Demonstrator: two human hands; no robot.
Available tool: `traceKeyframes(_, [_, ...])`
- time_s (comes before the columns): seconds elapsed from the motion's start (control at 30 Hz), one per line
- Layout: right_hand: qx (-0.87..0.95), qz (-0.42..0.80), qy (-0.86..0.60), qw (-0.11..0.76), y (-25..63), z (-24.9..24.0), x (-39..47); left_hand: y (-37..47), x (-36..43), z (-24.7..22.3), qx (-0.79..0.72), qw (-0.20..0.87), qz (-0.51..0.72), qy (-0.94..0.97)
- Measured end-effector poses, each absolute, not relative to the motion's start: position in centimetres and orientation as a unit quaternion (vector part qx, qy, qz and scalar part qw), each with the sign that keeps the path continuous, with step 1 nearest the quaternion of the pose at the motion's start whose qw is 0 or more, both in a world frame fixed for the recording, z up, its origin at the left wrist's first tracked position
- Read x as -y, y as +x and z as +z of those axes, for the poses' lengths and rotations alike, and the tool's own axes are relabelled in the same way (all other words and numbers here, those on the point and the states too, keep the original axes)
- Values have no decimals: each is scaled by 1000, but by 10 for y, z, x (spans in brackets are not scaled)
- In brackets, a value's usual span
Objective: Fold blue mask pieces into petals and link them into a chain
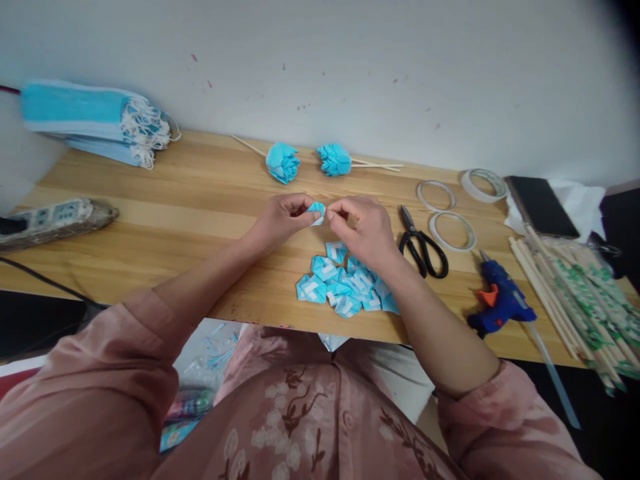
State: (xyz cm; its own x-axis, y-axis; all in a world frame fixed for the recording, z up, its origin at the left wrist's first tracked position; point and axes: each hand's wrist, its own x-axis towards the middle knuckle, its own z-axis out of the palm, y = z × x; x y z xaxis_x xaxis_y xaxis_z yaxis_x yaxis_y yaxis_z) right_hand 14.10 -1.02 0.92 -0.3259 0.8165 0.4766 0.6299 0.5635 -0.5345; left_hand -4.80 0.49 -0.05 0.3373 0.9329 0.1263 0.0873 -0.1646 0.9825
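My left hand (284, 219) pinches a small folded blue piece (316, 212) with white on it, above the middle of the wooden table. Just to its right, my right hand (363, 227) has thumb and forefinger pressed together at the piece's right edge; whatever is between those fingertips is too small to make out. Below my hands lies a pile of folded blue pieces with white strips (345, 283), partly covered by my right forearm. Two blue paper flowers, one on the left (283, 163) and one on the right (335, 160), lie behind my hands with thin sticks.
Black-handled scissors (424, 248), tape rolls (484, 185) and a blue glue gun (503, 297) lie on the right, beside bundled sticks (575, 300) and a dark phone-like object (543, 205). Blue masks (90, 113) and a power strip (57, 217) are on the left.
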Motion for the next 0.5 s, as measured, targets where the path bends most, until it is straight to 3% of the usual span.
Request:
traceKeyframes(0.33, [812, 144, -436, 360, 144, 13, 10, -46, -3, 5, -397, 542, 408, 618])
traceKeyframes(0.5, [771, 205, -452, 399, 149, 16, 7, -49, -5, 0, -408, 548, 404, 608])
